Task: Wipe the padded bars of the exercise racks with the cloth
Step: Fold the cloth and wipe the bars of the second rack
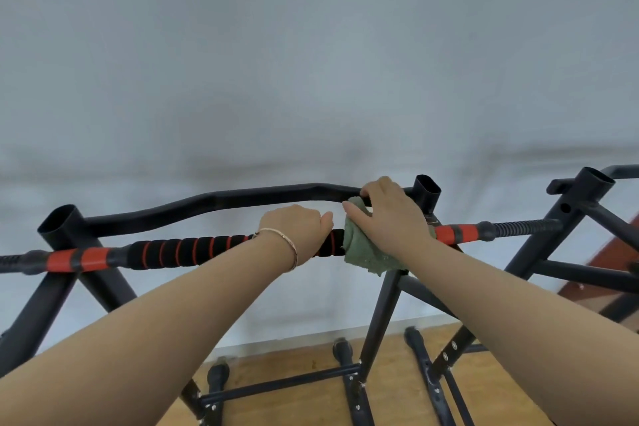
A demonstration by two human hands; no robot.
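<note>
A padded bar [186,250] with black foam and red spiral stripes runs across the black exercise rack [65,228], with red sleeves near both ends. My left hand [297,230], a bracelet on its wrist, grips the foam near the middle. Just to its right a green cloth [363,249] is wrapped round the same bar. My right hand [387,214] lies over the cloth, its fingers curled round it and the bar. The foam under the cloth and both hands is hidden.
A bent black top bar [214,201] runs behind the padded one between two open upright tubes. A second rack [584,204] stands at the right. Rack legs and feet [342,349] rest on the wooden floor below. A pale wall fills the background.
</note>
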